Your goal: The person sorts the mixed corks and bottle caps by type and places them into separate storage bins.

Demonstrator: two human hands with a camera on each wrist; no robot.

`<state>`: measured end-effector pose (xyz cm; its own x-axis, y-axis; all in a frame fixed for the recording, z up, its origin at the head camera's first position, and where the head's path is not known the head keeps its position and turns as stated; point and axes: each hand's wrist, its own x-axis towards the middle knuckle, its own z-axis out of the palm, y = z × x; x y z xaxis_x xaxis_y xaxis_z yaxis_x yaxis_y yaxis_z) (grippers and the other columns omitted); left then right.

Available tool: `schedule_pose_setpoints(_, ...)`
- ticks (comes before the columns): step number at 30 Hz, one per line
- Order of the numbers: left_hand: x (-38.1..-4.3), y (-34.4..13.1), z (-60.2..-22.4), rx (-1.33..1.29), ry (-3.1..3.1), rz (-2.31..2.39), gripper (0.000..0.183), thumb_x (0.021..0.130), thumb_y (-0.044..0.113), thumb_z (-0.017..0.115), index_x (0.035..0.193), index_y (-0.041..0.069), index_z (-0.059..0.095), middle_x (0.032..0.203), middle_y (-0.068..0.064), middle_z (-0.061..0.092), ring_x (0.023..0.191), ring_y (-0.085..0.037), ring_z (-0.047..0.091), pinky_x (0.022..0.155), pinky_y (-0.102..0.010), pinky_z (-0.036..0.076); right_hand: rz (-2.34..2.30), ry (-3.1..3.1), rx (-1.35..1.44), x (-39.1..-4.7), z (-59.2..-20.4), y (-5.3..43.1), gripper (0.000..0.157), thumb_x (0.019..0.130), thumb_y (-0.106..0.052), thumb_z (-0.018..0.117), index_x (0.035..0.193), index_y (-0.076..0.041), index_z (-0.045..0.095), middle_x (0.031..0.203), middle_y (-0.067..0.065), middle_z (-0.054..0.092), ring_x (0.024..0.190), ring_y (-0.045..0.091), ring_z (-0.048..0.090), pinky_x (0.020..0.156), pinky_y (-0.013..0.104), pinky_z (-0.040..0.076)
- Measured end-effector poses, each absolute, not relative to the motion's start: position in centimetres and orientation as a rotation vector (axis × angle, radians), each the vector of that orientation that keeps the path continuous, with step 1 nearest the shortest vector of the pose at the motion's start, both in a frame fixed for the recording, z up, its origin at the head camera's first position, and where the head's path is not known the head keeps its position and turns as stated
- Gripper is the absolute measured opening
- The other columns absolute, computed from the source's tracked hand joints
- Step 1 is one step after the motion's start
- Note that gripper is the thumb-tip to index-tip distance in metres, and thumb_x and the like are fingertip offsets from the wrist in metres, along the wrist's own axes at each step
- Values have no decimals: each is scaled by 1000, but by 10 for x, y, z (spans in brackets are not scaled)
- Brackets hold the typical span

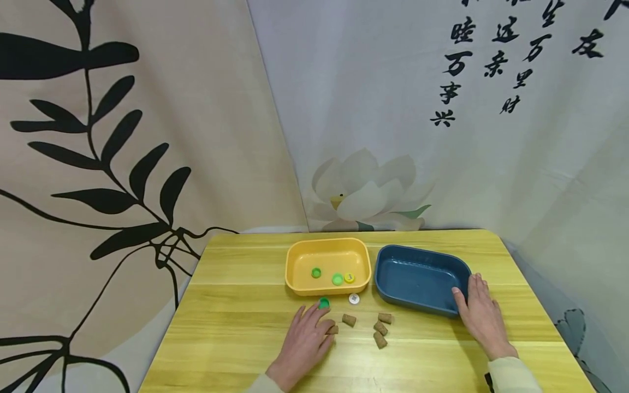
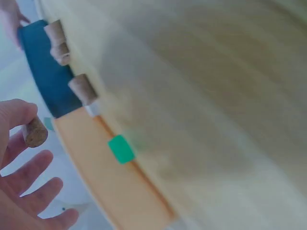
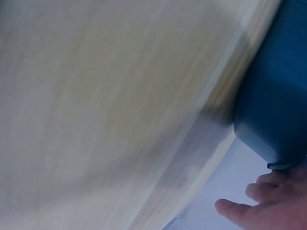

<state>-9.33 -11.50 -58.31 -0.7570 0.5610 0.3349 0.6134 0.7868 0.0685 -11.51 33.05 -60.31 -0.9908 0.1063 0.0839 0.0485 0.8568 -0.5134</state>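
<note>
A: How do the hands lie?

B: The left hand [image 1: 306, 339] reaches forward low over the counter [image 1: 221, 338], thumb and index finger pinching 1 cork [image 2: 36, 132], the other 3 fingers spread. The right hand [image 1: 484, 316] grips the near right end of the blue tray [image 1: 413, 302], thumb over the rim, fingers along the outside.

A: And the corks?

B: Besides the pinched 1, 4 loose corks [image 1: 380, 328] lie between the hands: 1 just right of the left hand, 3 grouped farther right, in front of the blue tray and well apart from the right hand.

A: Beyond those?

B: A green cap [image 1: 324, 303] just past the left fingertips, then a white cap [image 1: 354, 298] to its right. Behind them, the yellow tray [image 1: 327, 259] contains 3 more caps [image 1: 337, 279].
</note>
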Motion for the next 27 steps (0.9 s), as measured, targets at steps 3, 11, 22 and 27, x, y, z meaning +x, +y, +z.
schedule_pose_setpoints(3, -94, -107, -572, -918, -2622, -266, 23, 90, 34, 81, 109, 22, 76, 139, -5, 64, 138, -32, 53, 109, -60, 44, 805, -2922, -124, -115, -603, 331, 80, 113, -46, 32, 157, 18, 9, 164, 39, 7, 151, 57, 9, 106, 82, 18)
schedule_pose_setpoints(11, -105, -77, -549, -937, -2517, -348, 24, 88, 30, 84, 110, 23, 76, 142, -3, 61, 141, -32, 50, 109, -60, 44, 805, -2924, -129, -114, -601, 329, 81, 113, -46, 31, 156, 19, 10, 164, 39, 7, 150, 57, 10, 106, 82, 19)
schedule_pose_setpoints(22, -133, -22, -529, -959, -2455, -319, 21, 93, 33, 79, 112, 25, 76, 144, -3, 59, 144, -31, 46, 112, -58, 42, 799, -2913, -140, -114, -603, 329, 81, 113, -46, 32, 156, 19, 12, 163, 40, 9, 150, 58, 12, 105, 82, 20)
schedule_pose_setpoints(27, -149, 3, -526, -964, -2483, -298, 21, 99, 37, 72, 117, 27, 76, 149, -3, 56, 147, -31, 43, 116, -57, 37, 789, -2919, -150, -115, -603, 329, 81, 113, -47, 31, 156, 19, 12, 162, 41, 10, 149, 58, 13, 104, 82, 21)
